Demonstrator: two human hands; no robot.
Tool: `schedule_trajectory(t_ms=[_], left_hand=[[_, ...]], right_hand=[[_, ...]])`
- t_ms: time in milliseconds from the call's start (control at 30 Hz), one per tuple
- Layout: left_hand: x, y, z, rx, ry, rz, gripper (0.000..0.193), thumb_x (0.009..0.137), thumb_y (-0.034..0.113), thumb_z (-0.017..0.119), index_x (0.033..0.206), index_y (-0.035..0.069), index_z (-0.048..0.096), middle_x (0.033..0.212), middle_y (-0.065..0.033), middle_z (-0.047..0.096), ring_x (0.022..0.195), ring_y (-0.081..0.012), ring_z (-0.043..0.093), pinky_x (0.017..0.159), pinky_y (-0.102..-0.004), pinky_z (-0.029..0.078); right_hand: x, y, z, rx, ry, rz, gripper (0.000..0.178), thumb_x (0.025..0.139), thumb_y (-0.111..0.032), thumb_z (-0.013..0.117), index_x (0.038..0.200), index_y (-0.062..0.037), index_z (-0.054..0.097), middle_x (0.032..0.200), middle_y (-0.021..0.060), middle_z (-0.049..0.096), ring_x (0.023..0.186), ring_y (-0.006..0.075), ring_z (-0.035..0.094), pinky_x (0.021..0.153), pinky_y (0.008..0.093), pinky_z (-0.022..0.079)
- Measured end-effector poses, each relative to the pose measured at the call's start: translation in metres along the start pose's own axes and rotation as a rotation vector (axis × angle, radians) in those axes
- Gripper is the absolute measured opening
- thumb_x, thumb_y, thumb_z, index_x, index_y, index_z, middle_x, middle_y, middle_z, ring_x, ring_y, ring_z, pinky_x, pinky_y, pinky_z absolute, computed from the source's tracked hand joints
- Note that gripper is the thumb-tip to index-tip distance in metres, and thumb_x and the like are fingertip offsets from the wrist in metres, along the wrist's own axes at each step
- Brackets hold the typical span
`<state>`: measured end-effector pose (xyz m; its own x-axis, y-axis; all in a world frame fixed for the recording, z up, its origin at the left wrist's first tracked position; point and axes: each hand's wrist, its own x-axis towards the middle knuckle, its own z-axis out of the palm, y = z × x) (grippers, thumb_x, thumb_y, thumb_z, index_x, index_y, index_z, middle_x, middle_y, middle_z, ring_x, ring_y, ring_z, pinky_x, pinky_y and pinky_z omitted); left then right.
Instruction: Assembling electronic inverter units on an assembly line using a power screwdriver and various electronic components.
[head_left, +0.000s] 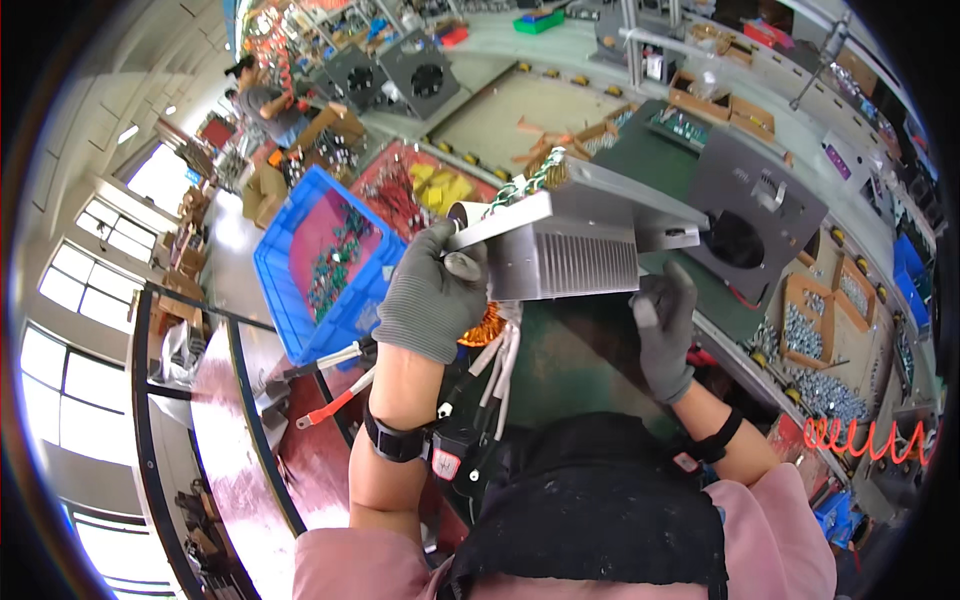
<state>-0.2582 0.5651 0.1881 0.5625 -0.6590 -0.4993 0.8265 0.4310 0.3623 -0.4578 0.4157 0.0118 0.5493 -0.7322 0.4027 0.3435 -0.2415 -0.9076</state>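
A metal assembly with a finned aluminium heat sink (pixel 575 262) below a flat plate is held tilted above the bench. My gloved left hand (pixel 432 290) grips its left end, the thumb over the plate's edge. My gloved right hand (pixel 664 330) is by the heat sink's lower right corner, fingers loosely bent and apart; whether it touches the metal I cannot tell. Twisted green and white wires (pixel 525 185) lie along the top. Under the assembly, a copper-coloured coil (pixel 484 326) and pale sleeved cables (pixel 505 350) hang near my left wrist.
A blue crate (pixel 277 262) with small green parts stands left. A grey panel with a round opening (pixel 757 200) rests on the bench at right, near boxes of screws (pixel 806 325). A red coiled hose (pixel 865 438) lies far right. Another person (pixel 268 105) is at the back left.
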Motion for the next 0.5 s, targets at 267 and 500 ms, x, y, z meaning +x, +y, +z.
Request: schedule_trajectory(t_ms=[267,500], left_hand=[[-0.005,-0.004,0.093,-0.155,-0.305,0.012,0.014,0.093,0.010,0.045,0.087,0.002,0.054,0.061,-0.0020,0.051,0.047,-0.0054,0.049,0.036,-0.0145,0.044],[0.054,0.072,0.079,0.091,-0.516,-0.132,0.011,0.093,0.012,0.046,0.093,0.003,0.053,0.073,-0.0018,0.053,0.059,-0.0068,0.051,0.045,-0.0186,0.047]], right_hand=[[0.019,0.046,0.089,0.521,-0.563,0.656,0.073,0.084,-0.019,0.065,0.137,-0.0007,0.018,0.130,0.0175,0.044,0.121,0.0238,0.044,0.100,0.0396,0.038],[0.085,0.084,0.114,1.049,-0.409,0.843,0.013,0.090,-0.016,0.050,0.097,-0.0054,0.052,0.079,0.0089,0.057,0.070,0.0213,0.059,0.071,0.0388,0.052]])
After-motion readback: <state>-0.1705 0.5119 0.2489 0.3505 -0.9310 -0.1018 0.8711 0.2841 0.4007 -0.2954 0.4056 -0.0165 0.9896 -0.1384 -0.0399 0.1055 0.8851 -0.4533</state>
